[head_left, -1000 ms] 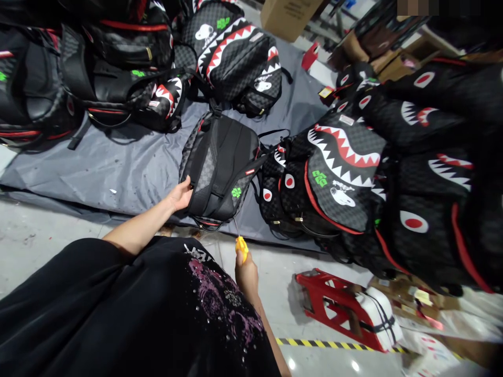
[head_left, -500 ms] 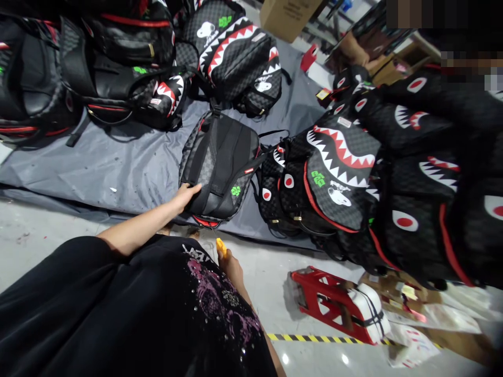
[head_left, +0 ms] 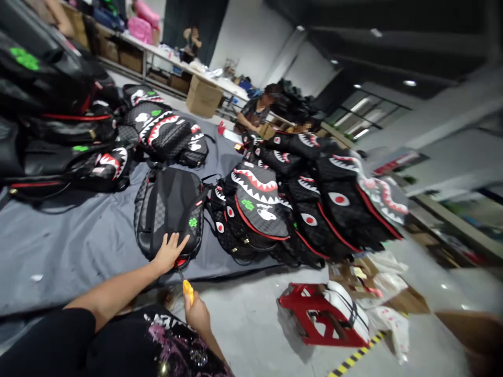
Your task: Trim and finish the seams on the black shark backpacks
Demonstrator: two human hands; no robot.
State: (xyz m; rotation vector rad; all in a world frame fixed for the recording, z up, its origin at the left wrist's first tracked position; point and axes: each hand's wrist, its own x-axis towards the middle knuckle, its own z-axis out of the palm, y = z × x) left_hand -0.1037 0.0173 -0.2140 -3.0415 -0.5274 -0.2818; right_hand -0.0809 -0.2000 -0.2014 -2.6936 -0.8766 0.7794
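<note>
A black checkered backpack lies back side up on the grey sheet, with its straps, a green patch and a small red label showing. My left hand rests on its near end, fingers spread, palm down. Just short of that end, my right hand is closed around a small yellow-handled tool. A thin dark part extends from the tool toward the backpack's red-trimmed edge; its exact kind is unclear.
Shark-mouth backpacks crowd the right side, and more backpacks are piled at left. A red stool stands on the floor at right. A cardboard box and a seated person are farther back.
The view has tilted up, bringing the room into sight. My left hand has shifted from the backpack's left side onto its near end and spread its fingers. My right hand still holds the yellow-handled tool.
</note>
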